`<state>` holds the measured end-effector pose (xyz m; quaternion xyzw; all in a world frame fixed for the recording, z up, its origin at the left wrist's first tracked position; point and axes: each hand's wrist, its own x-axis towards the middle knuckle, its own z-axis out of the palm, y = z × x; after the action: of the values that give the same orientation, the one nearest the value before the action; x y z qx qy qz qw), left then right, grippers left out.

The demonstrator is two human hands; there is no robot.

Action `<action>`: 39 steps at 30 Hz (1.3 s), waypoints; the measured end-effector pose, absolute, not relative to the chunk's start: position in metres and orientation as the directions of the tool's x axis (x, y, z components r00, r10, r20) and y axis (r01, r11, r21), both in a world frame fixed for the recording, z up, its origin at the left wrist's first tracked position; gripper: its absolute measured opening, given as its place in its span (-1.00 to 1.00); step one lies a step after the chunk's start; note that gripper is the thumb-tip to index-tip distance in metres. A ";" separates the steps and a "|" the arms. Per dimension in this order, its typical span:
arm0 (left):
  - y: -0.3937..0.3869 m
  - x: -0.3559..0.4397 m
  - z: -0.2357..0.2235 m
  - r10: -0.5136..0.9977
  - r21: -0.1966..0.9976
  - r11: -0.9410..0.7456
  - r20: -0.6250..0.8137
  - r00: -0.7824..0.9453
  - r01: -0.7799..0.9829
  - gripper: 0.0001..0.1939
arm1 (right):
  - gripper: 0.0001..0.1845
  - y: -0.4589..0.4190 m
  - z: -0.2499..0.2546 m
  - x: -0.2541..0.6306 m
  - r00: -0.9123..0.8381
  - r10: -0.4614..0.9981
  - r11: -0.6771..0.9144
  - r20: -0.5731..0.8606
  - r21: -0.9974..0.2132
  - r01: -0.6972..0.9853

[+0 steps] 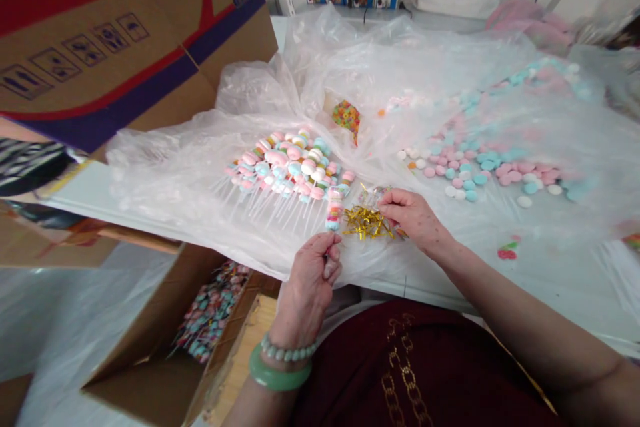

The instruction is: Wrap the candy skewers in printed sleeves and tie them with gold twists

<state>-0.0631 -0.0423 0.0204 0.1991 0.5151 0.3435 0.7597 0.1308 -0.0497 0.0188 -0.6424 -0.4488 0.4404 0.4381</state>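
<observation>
Bright, diffuse light glints on plastic sheeting (390, 70); outer edges blur.

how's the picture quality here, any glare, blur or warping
Head view, centre: the left hand and right hand look fairly clear, and the gold strips glint; head view, right: the farther loose candies look hazy, apparently through the clear plastic; head view, upper left: the cardboard box looks stretched, probably from lens distortion.

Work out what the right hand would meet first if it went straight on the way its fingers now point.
The right hand points leftward in the picture, so probably the shiny gold strips first; depth is unclear, and it may already touch them.
</observation>
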 end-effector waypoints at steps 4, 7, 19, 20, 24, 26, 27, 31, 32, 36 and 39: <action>-0.042 -0.064 0.019 0.725 0.648 0.686 -0.642 0.249 -0.330 -0.89 | -0.91 -0.053 0.020 0.130 0.277 0.948 -0.210 -0.156 -0.962 0.177; -0.043 -0.065 0.017 0.717 0.637 0.695 -0.649 0.255 -0.333 -0.88 | -0.88 -0.057 0.019 0.130 0.264 0.946 -0.205 -0.188 -0.978 0.037; -0.040 -0.063 0.026 0.801 0.695 0.589 -0.438 0.407 -0.411 -0.69 | -0.79 -0.057 0.019 0.124 0.210 0.930 -0.256 -0.302 -0.941 -0.220; -0.038 -0.062 0.028 0.806 0.714 0.577 -0.423 0.414 -0.395 -0.69 | -0.79 -0.058 0.020 0.123 0.186 0.935 -0.258 -0.302 -0.939 -0.225; -0.033 -0.055 0.032 0.792 0.810 0.528 -0.362 0.491 -0.255 -0.73 | -0.84 -0.058 0.028 0.117 0.088 0.954 -0.255 -0.287 -0.929 -0.268; -0.030 -0.048 0.029 0.780 0.847 0.488 -0.314 0.541 -0.212 -0.73 | -0.86 -0.056 0.032 0.113 0.098 0.964 -0.213 -0.247 -0.939 -0.269; -0.028 -0.044 0.027 0.780 0.858 0.471 -0.297 0.551 -0.205 -0.73 | -0.86 -0.055 0.033 0.111 0.123 0.965 -0.193 -0.232 -0.945 -0.262; -0.022 -0.033 0.015 0.816 0.853 0.462 -0.302 0.493 -0.242 -0.74 | -0.90 -0.047 0.030 0.110 0.284 0.940 -0.131 -0.190 -0.968 -0.212; -0.021 -0.032 0.012 0.822 0.847 0.467 -0.310 0.477 -0.255 -0.74 | -0.91 -0.046 0.027 0.112 0.319 0.930 -0.116 -0.180 -0.971 -0.210; -0.015 -0.036 0.008 0.867 0.844 0.447 -0.328 0.374 -0.297 -0.74 | -0.88 -0.045 0.018 0.121 0.433 0.877 -0.102 -0.207 -0.962 -0.252; -0.011 -0.041 0.013 0.892 0.847 0.434 -0.356 0.280 -0.306 -0.73 | -0.88 -0.048 0.017 0.124 0.490 0.845 -0.089 -0.214 -0.960 -0.266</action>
<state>-0.0406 -0.0112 0.0130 0.3357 0.4358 0.4124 0.7262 0.1238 -0.0483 0.0170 -0.5912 -0.2450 0.4416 0.6288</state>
